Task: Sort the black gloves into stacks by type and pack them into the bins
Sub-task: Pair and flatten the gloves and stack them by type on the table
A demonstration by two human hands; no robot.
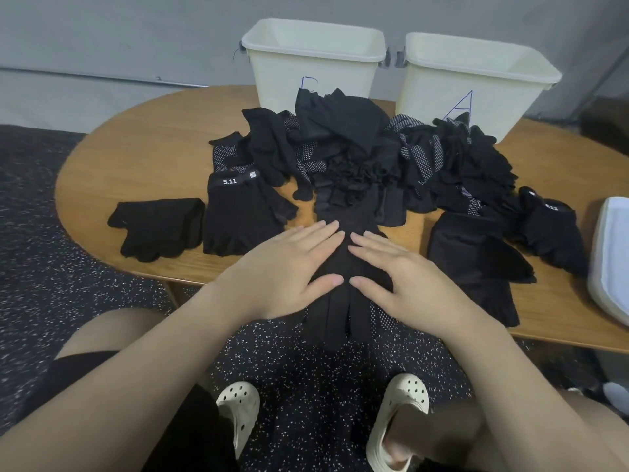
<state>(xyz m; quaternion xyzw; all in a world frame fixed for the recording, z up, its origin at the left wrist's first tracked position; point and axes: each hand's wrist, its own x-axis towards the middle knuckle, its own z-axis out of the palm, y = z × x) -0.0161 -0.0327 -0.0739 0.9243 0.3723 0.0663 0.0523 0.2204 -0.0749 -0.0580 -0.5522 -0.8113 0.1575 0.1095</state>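
Observation:
A big heap of black gloves (360, 155) covers the middle of the wooden table (143, 158). My left hand (286, 267) and my right hand (401, 277) lie flat, fingers straight, pressing on a long black glove stack (340, 311) whose fingers hang over the table's front edge. To the left lie a plain black glove (160, 226) and a stack marked 5.11 (238, 216). On the right sits another dark stack (476, 264), with a further 5.11 glove (554, 233) beyond it. Two cream bins stand at the back, one on the left (313, 63) and one marked A (476, 80).
A white tray-like object (612, 253) sits at the table's right edge. Below the table are a speckled dark floor (41, 206), my knees and my feet in cream clogs (238, 410). A grey wall runs behind the bins.

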